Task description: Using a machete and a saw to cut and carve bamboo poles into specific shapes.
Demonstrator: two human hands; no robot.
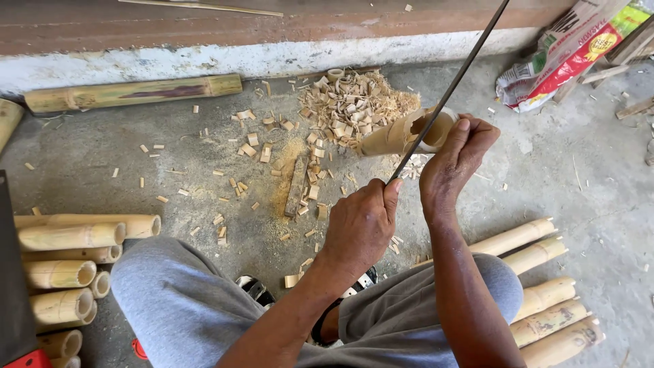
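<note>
Your right hand (455, 160) is closed around the open end of the short bamboo piece (402, 134), which sits tilted at about 1 o'clock from your knees, its far end down near the pile of shavings (354, 102) on the concrete floor (102, 157). Your left hand (361, 225) is fisted on the lower end of the long thin blade (453, 85), which runs up toward 1 o'clock and crosses the bamboo's mouth. Keep the blade flat against the inner rim and take thin passes; a steep angle will likely dig in and split the wall. Right thumb sits just beside the blade, so move it back behind the rim. Brace the bamboo's low end on the floor so it can't roll. Finished cups (68, 272) are stacked at 9 o'clock, raw lengths (545, 300) at 4 o'clock; both are well apart from the stroke.
</note>
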